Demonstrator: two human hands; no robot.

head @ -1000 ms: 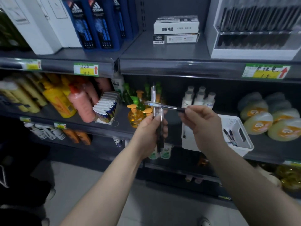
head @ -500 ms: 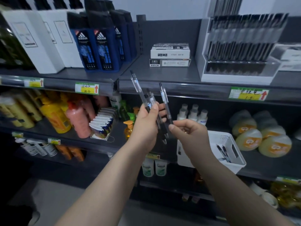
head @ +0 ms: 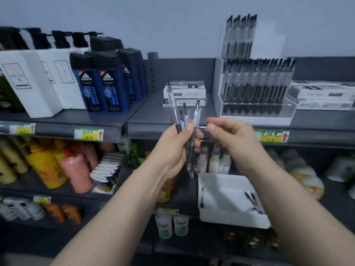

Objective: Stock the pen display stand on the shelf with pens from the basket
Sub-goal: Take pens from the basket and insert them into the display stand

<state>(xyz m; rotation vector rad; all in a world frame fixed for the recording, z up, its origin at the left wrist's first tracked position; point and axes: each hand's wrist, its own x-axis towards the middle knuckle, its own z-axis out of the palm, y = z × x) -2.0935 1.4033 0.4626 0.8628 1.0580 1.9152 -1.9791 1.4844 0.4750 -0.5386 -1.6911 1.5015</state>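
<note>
The left hand [head: 172, 148] is gripping a loose fan of pens [head: 187, 120], slim clear plastic barrels with dark grips; the right hand [head: 232, 139] is hovering just beside them, fingers curled, and I cannot tell whether it is pinching one; singling out one pen by its top and sliding it tip-down into the tiered white display stand [head: 255, 120] on the shelf [head: 153, 114] is looking wisest; spare pens [head: 253, 202] are lying in the smooth white basket [head: 230, 221] below.

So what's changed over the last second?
The right hand passed its pen into the bundle of pens and let go; both hands rose toward the pen display stand. The left hand kept its grip; the basket stayed put.
</note>
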